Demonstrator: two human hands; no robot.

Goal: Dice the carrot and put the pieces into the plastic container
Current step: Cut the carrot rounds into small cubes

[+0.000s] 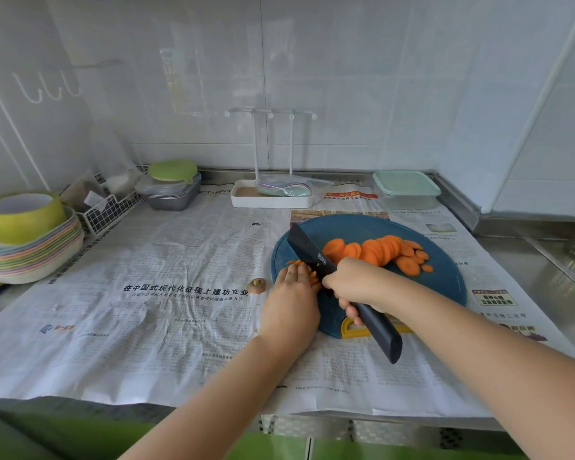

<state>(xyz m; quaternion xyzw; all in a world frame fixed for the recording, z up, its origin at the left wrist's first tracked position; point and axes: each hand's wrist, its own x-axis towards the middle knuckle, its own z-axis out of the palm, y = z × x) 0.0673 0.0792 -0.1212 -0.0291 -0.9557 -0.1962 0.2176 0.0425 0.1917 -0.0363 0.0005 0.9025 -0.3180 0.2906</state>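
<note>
Matte newspaper [180, 260] covers the counter. Near right, a round blue cutting board [445, 280]. Far right, the clear plastic container [407, 194], mint lid on, looks unfilled. Right hand [352, 283] grips the black knife [309, 254]; left hand [292, 293] presses straight fingers on slices beside the blade. Thin carrot rounds [382, 250] lie fanned out, so dicing has barely begun, I'd say.

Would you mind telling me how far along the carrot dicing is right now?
Done: carrot rounds lie piled on the cutting board. In hand: the right hand grips the knife while the left hand presses a few pieces beside the blade. Left: dicing most rounds, then filling the lidded plastic container.
</note>
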